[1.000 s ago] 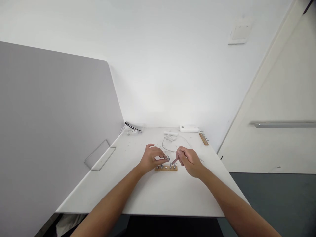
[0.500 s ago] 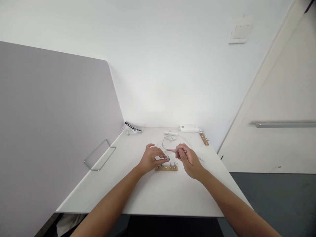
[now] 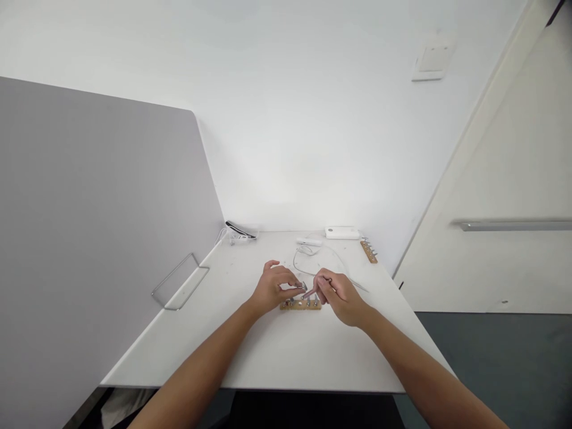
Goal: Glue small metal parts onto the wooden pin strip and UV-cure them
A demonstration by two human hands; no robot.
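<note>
My left hand (image 3: pixel 276 288) pinches a small shiny grey piece (image 3: pixel 304 286), shaped like a false nail tip, between thumb and fingertips. In my right hand (image 3: pixel 336 293) is a thin pink brush-like tool (image 3: pixel 310 293), its end pointing down and left, close below the grey piece. Whether the two touch is too small to tell. Just under both hands lies a narrow wooden strip (image 3: pixel 300 305) on the desk, with several small grey pieces standing upright along it. My left fingers partly cover its left end.
The white desk (image 3: pixel 308 357) meets a grey panel on the left, with a wire frame (image 3: pixel 179 283) at the edge. At the back are a white box (image 3: pixel 342 232), a white cable (image 3: pixel 297 262), a second wooden strip (image 3: pixel 369 251) and a black-and-white item (image 3: pixel 241 230).
My right hand has tilted the pink tool, bringing its end down from above the grey piece to just below it. My left hand stays in place, still pinching the piece.
</note>
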